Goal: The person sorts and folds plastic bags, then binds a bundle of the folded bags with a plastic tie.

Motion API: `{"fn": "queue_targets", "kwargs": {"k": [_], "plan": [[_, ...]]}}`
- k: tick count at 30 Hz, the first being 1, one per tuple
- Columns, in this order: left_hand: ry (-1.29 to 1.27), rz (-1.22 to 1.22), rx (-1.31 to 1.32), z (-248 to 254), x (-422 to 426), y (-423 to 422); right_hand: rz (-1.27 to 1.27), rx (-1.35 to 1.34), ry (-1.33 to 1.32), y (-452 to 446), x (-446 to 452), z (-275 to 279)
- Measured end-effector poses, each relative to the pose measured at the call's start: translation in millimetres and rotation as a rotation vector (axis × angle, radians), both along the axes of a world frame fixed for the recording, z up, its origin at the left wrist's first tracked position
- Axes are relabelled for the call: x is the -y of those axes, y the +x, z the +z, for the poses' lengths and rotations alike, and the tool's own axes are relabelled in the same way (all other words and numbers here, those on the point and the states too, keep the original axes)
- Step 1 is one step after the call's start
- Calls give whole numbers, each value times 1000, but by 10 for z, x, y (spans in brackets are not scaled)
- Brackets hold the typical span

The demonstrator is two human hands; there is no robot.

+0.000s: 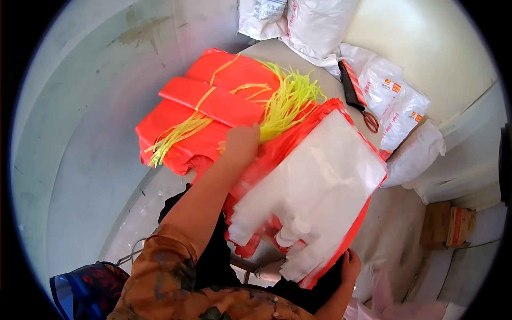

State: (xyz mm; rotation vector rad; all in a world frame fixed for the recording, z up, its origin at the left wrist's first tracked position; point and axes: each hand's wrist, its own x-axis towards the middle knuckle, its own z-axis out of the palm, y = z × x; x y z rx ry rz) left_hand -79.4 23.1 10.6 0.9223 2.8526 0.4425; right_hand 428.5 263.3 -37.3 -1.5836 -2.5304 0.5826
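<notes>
My left hand point(242, 143) is closed at the gathered end of a bunch of yellow plastic strips point(290, 101), its fingertips partly hidden. Under and around it lies a pile of red plastic bags point(165, 125), with a folded red bundle point(213, 101) tied by a yellow strip on top. In front of me, a stack of white plastic vest bags point(325, 165) rests over red ones, their cut handles towards me. My right hand point(349, 268), fingers curled, is by the stack's lower right edge, beside my black trousers; what it grips, if anything, is hidden.
Red-handled scissors point(370, 121) stick out of a black holder point(349, 88) behind the stack. Several white printed packages point(402, 109) and full white sacks point(314, 26) line the table's far side. Cardboard boxes point(445, 225) stand on the right. A curved pale wall point(106, 106) borders the left.
</notes>
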Motion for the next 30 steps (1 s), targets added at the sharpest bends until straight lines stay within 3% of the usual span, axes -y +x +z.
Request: {"fn": "queue_targets", "kwargs": {"k": [2, 10, 14, 16, 19, 22, 23, 26, 30], "plan": [[16, -23, 89, 50, 0, -11, -17, 22, -5, -41, 50, 47], [646, 146, 620, 79, 210, -341, -83, -11, -79, -186, 143, 199], [885, 218, 866, 153, 378, -448, -79, -367, 127, 63, -134, -86], [814, 197, 778, 198, 497, -486, -123, -508, 173, -107, -68, 214], [695, 164, 541, 154, 595, -563, 89, -587, 237, -844, 323, 914], [669, 144, 416, 114, 717, -602, 609, -477, 356, -1710, 655, 1370], [675, 139, 396, 130, 775, -624, 826, -453, 390, -2028, 751, 1442], [610, 122, 320, 216, 902, -619, 1150, -425, 357, -2992, 1237, 1514], [507, 164, 221, 272, 995, -607, 1384, -280, 323, -4038, 1599, 1292]]}}
